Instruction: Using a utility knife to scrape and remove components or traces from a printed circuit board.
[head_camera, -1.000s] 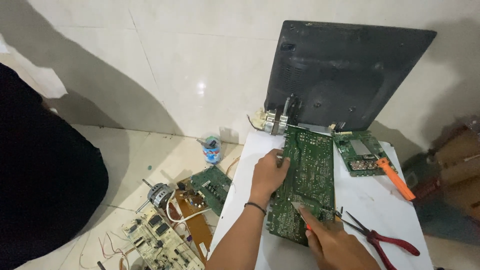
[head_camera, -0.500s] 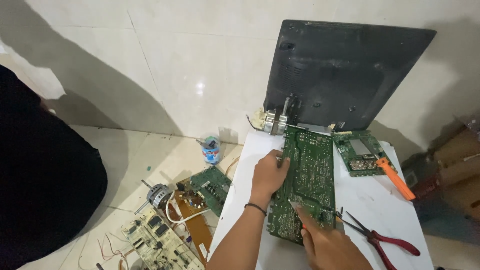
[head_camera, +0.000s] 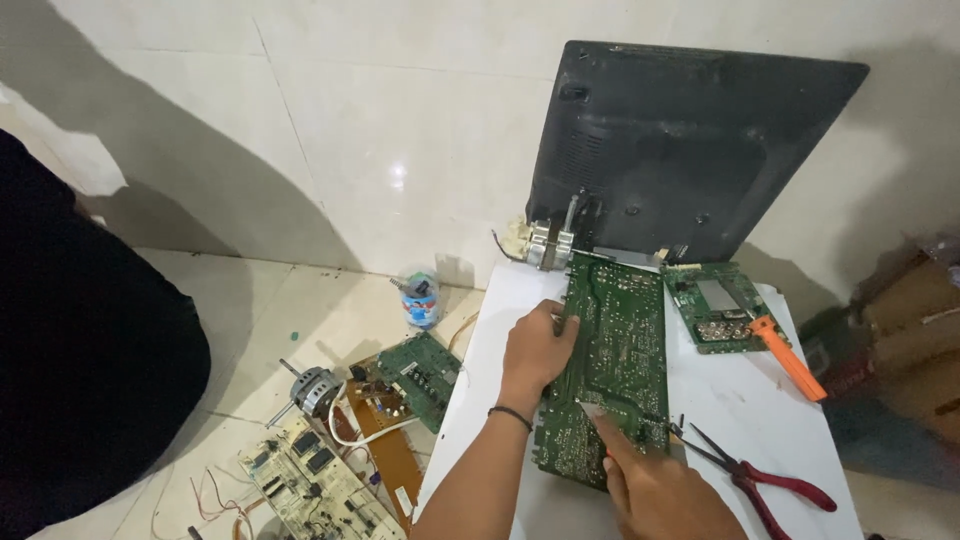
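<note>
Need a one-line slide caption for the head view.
Left hand steadies a green circuit board on a white table; right hand touches its lower edge, red-handled pliers alongside.

— How many circuit boards in all?
— Five: a long green circuit board (head_camera: 610, 370) and a small green circuit board (head_camera: 718, 305) on the white table (head_camera: 770, 400), then three more on the floor.
— And tools?
— One pair of red-handled pliers (head_camera: 755, 478), one orange-handled screwdriver (head_camera: 788, 357). Also one black monitor shell (head_camera: 690, 150).

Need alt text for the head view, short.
Left hand steadies a green circuit board on a white table while the right hand touches its lower end. Red pliers and an orange tool lie to the right; a dark panel leans on the wall.
</note>
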